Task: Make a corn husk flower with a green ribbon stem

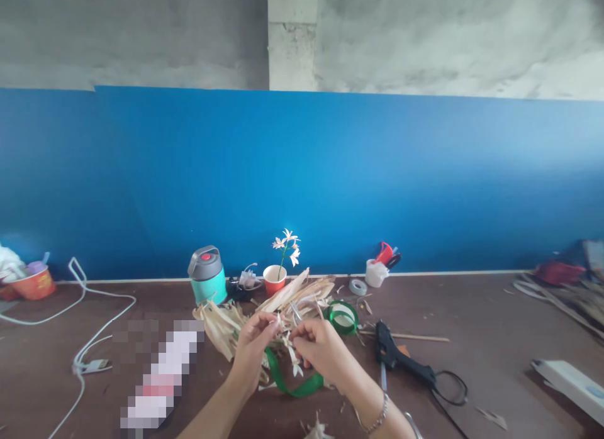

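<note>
My left hand point(256, 343) is closed in a pinch on a small pale husk petal piece point(278, 321). My right hand point(317, 346), fingers pinched together, is at a white husk flower point(295, 361) that hangs just beside its fingertips. A thin silvery metal piece point(296, 311) shows above these fingertips; its kind is unclear. Green ribbon point(302, 387) curls beneath both hands, and its roll point(343, 317) lies right of them. Dry corn husks point(221, 329) are heaped behind and around the hands. A spray of white flowers point(287, 239) stands in a red paper cup point(275, 280).
A black glue gun point(401, 357) with its cord lies to the right, near a thin stick point(419, 337). Along the blue partition stand a teal flask point(208, 282), a tape roll point(358, 287) and a white cup of tools point(376, 273). A white cable point(89, 344) trails on the left.
</note>
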A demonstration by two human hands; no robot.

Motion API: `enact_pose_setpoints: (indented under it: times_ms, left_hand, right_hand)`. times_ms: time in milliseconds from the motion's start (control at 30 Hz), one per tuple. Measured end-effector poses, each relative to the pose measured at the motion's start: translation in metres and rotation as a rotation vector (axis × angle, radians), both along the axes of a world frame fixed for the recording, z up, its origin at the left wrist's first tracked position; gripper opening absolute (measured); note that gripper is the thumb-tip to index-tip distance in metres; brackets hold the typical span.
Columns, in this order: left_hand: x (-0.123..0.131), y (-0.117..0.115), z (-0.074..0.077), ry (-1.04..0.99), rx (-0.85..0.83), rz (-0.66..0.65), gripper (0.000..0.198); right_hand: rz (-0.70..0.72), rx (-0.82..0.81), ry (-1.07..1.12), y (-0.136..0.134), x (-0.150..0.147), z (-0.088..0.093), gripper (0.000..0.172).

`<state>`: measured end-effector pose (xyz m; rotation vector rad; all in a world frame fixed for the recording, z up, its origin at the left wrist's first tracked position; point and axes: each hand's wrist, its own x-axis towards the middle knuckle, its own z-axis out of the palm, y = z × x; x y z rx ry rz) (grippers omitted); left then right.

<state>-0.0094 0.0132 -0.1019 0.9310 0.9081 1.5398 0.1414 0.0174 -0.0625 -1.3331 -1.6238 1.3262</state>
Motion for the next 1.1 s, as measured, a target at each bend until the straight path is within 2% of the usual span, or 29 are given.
enact_pose_setpoints:
  times_ms: [400, 733, 1100]
  left_hand:
    - [-0.0001, 0.0022, -0.0012, 0.006, 0.006, 0.007, 0.023]
    - [-0.0014, 0.0043, -0.0073, 0.046, 0.029, -0.005, 0.02]
    - [-0.0009, 0.002, -0.0017, 0.092, 0.062, 0.024, 0.023]
  right_hand:
    - [0.006, 0.01, 0.006, 0.0024, -0.0001, -0.0039, 0.013]
    - [-0.014, 0.053, -0.073, 0.0018, -0.0002, -0.0021, 0.015]
    - [-0.017, 0.078, -0.096, -0.0015, 0.001, 0.0033, 0.013]
